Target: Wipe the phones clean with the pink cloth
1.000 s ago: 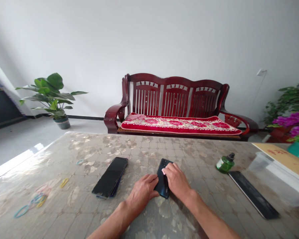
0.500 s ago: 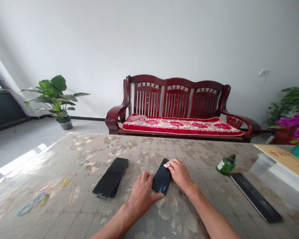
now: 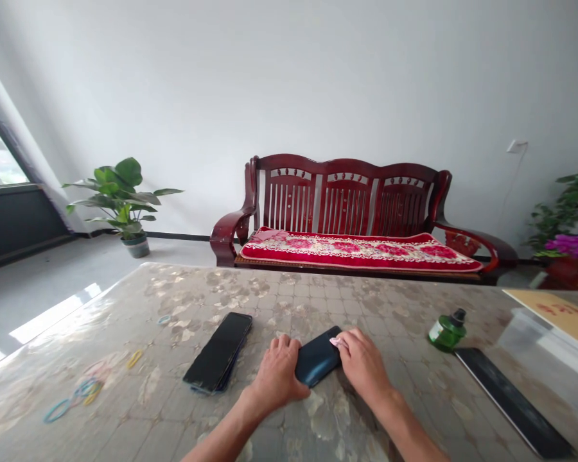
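A dark blue smartphone (image 3: 318,358) lies back side up on the table, turned slantwise between my hands. My left hand (image 3: 280,367) is closed on its left end, thumb along the near edge. In my right hand (image 3: 361,360) a small whitish-pink wad of cloth or tissue (image 3: 338,342) is pinched, touching the phone's upper right end. To the left, another smartphone (image 3: 219,351) with a black screen rests on top of a further dark phone (image 3: 227,380), which is mostly covered.
At the right stand a green spray bottle (image 3: 447,330), a long black flat device (image 3: 513,401) and a clear plastic box (image 3: 534,346) with a tan card (image 3: 553,314). Several rubber bands (image 3: 79,391) lie at the left. Beyond the table's far edge is a wooden bench (image 3: 347,205).
The phone has turned clockwise to a flatter slant, and my left hand has shifted around its end. My right hand still pinches the wad. The whole view has shifted slightly.
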Action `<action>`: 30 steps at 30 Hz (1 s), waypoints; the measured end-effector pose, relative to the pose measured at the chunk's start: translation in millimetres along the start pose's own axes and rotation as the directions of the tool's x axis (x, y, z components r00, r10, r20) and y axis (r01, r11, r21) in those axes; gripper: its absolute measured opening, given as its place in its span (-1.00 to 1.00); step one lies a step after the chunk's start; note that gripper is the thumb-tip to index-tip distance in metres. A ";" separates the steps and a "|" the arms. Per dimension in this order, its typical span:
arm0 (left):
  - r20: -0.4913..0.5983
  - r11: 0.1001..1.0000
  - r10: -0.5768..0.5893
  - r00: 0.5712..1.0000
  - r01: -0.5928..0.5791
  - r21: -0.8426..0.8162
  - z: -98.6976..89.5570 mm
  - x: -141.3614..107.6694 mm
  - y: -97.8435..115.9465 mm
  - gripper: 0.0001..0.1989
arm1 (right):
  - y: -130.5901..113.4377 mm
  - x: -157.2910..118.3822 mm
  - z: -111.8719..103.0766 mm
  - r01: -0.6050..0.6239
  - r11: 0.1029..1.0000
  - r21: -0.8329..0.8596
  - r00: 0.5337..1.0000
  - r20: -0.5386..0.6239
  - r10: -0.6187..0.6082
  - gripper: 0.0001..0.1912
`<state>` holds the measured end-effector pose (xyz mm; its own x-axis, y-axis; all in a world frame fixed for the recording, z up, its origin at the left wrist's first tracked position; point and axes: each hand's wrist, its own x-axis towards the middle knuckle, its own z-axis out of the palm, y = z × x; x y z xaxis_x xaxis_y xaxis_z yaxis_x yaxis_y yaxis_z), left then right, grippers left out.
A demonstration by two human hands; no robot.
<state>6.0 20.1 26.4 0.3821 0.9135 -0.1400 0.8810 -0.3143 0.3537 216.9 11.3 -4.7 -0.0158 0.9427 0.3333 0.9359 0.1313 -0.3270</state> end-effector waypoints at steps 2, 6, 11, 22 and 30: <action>0.032 1.000 0.008 0.999 -0.009 0.006 -2.6 2.4 0.4 -0.34 | 1.6 -4.1 0.1 0.003 1.000 0.018 1.000 -0.015 -0.003 -0.75; 0.060 1.000 0.028 0.998 -0.028 0.009 -5.5 5.2 1.4 -0.36 | 5.2 -10.2 3.5 0.024 0.998 0.052 0.997 -0.071 -0.021 -0.74; 0.050 0.998 0.052 0.997 -0.053 0.017 -6.8 7.6 2.4 -0.36 | 11.1 -14.9 9.7 0.063 0.994 0.091 0.987 -0.155 -0.048 -0.76; 0.086 0.996 0.089 0.992 -0.089 0.001 -5.0 20.7 -3.7 -0.23 | 17.6 -17.8 7.4 0.029 0.968 0.248 0.982 -0.188 0.019 -0.73; 0.033 0.987 0.042 0.999 -0.036 -0.159 0.5 24.5 -15.4 -0.23 | 15.0 -17.7 3.0 0.028 0.961 0.277 0.974 -0.223 0.036 -0.69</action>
<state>2.0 47.2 17.1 0.4273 0.8906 -0.1555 0.8110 -0.3016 0.5014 230.2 -2.5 -18.1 0.0964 0.8546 0.5102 0.8011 0.2376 -0.5493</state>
